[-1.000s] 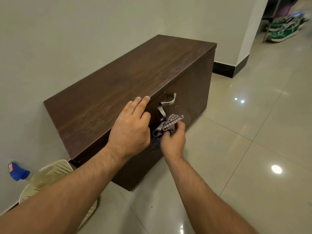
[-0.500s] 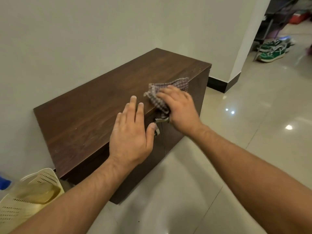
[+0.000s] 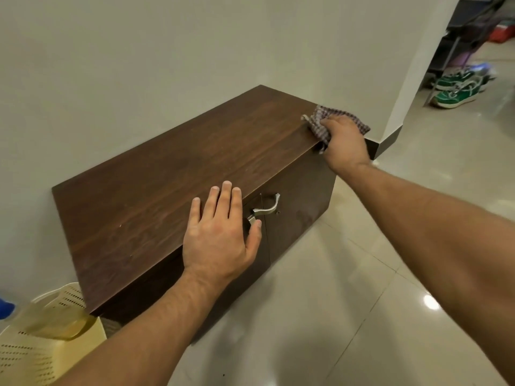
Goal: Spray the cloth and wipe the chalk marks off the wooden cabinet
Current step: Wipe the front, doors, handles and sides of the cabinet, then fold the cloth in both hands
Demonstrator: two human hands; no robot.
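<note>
A low dark wooden cabinet (image 3: 167, 190) stands against the wall, with metal handles (image 3: 264, 208) on its front doors. My left hand (image 3: 220, 235) lies flat on the front edge of the top, fingers straight, thumb hanging over the door. My right hand (image 3: 344, 143) holds a checked cloth (image 3: 323, 118) bunched under its fingers at the cabinet's far right corner, pressed on the top edge. No chalk marks are plain on the top from here. A bottle with yellowish liquid and a blue top (image 3: 5, 309) sits at the lower left, partly cut off.
A cream perforated plastic basket (image 3: 33, 355) stands on the floor left of the cabinet. Glossy tiled floor (image 3: 348, 302) spreads to the right. Green shoes (image 3: 457, 91) and a dark rack (image 3: 459, 37) lie beyond a wall corner with black skirting at the far right.
My right hand lifted the cloth from the door handles onto the top, then slid it right to the far corner. My left hand stayed flat on the front edge.
</note>
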